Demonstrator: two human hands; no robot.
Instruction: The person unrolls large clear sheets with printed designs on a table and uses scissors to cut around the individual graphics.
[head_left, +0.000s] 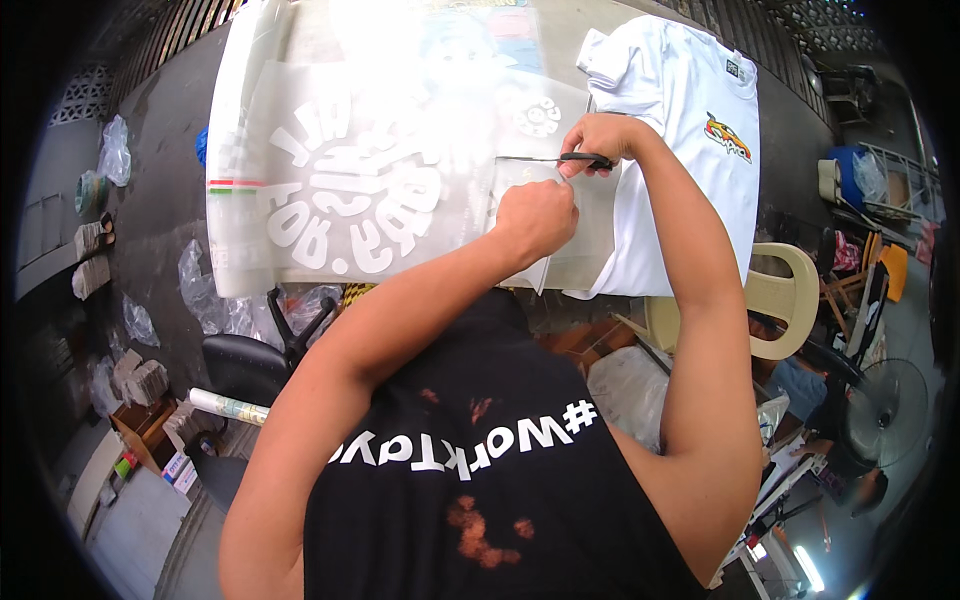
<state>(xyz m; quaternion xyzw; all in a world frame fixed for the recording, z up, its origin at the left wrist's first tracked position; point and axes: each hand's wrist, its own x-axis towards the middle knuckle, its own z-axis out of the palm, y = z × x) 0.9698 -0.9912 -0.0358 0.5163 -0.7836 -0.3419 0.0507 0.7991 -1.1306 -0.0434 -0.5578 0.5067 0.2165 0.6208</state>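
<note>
My right hand (600, 142) holds a pair of scissors (587, 159) by its black handles, with the blades pointing left over a clear film sheet (457, 240). White lettering in a round layout and a small round white emblem (537, 116) are on the film. Just below the scissors, my left hand (536, 217) is closed on the film near a cut edge. A narrow flap of film hangs past the table's near edge beneath it. To the right of my right hand lies a white T-shirt (675, 97) with a coloured car print.
A roll of clear film (244, 165) lies along the table's left side. Glare whitens the table's far middle. Nearby are a beige plastic chair (799, 300), a black chair (244, 364) and a standing fan (885, 416). Plastic bags (199, 292) lie on the floor to the left.
</note>
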